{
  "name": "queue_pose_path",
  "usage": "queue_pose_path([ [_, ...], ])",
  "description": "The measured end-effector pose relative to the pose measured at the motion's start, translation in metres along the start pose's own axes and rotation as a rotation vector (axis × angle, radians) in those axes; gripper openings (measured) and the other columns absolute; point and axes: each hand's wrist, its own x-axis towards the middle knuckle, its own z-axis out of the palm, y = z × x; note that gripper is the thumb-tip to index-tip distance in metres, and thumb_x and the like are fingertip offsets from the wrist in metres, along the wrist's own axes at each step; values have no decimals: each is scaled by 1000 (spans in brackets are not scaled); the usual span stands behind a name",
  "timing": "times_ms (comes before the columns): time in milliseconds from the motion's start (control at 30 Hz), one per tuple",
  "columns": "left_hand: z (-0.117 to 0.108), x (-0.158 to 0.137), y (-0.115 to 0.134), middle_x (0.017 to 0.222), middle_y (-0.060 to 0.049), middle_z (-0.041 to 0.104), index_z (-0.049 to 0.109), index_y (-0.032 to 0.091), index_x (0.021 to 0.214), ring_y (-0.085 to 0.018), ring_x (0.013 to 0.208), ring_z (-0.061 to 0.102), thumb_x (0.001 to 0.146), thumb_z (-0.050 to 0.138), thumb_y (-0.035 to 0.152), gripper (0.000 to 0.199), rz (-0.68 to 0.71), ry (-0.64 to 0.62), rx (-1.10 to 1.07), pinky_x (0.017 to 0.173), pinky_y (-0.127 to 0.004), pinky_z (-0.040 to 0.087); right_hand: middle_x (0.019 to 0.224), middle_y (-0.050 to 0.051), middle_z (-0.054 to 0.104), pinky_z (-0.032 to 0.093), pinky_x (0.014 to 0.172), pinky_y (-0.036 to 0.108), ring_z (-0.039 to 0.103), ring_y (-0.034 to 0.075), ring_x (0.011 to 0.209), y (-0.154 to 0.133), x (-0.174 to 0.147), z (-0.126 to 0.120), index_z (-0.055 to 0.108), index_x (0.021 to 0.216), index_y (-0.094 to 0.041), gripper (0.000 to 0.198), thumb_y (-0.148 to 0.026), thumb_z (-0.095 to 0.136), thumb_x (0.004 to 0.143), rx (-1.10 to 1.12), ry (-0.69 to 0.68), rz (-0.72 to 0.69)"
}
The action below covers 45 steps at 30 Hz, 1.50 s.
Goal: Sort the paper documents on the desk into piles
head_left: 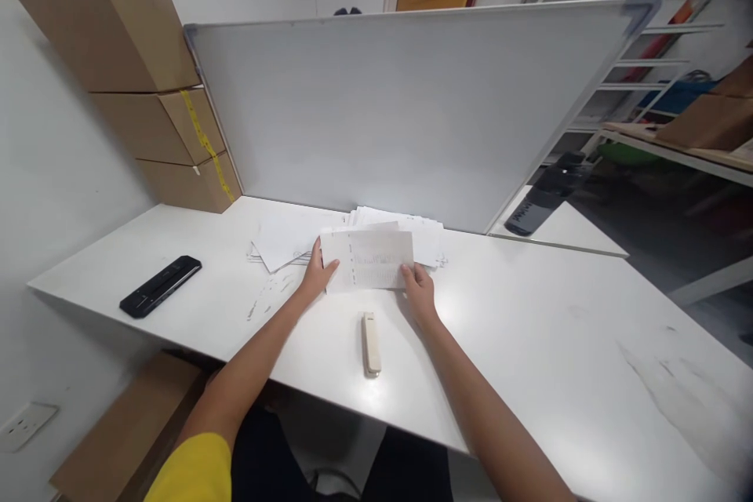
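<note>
Between my two hands is a sheet of printed paper (370,259), raised a little off the white table. My left hand (318,276) pinches its left edge with the thumb in front, and my right hand (420,290) grips the lower right corner the same way. Whether it is one sheet or a few together I cannot tell. Behind it lies a loose stack of papers (429,239), partly hidden by the held paper. More papers (282,239) are spread to the left of that stack. A cream stapler (371,345) rests on the table just below my hands.
A black phone-like device (161,286) lies on the table (529,345) at left. A whiteboard (405,110) stands along the back edge. Cardboard boxes (188,180) are stacked at the back left. A dark bottle (544,196) stands at the back right, past the whiteboard's end.
</note>
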Motion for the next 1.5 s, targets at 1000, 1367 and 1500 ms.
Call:
queue_pose_path([
  [1000, 1, -23, 54, 72, -2, 60, 57, 22, 90, -15, 64, 59, 99, 41, 49, 33, 137, 146, 21, 66, -28, 51, 96, 8, 70, 52, 79, 36, 66, 26, 95, -47, -93, -81, 61, 117, -26, 48, -59, 57, 83, 143, 88, 198],
  [1367, 9, -22, 40, 89, 1, 70, 55, 27, 131, -13, 66, 64, 94, 52, 25, 37, 121, -241, 335, 74, -27, 49, 92, 8, 76, 53, 76, 38, 68, 29, 89, -80, -215, -155, 70, 111, -22, 51, -50, 74, 68, -137, -27, 695],
  [1500, 5, -18, 26, 90, 0, 70, 52, 28, 136, -13, 68, 66, 95, 50, 27, 40, 112, -235, 326, 76, -27, 50, 92, 7, 75, 51, 75, 35, 67, 26, 87, -62, -216, -161, 70, 115, -22, 51, -46, 73, 71, -165, 20, 675],
])
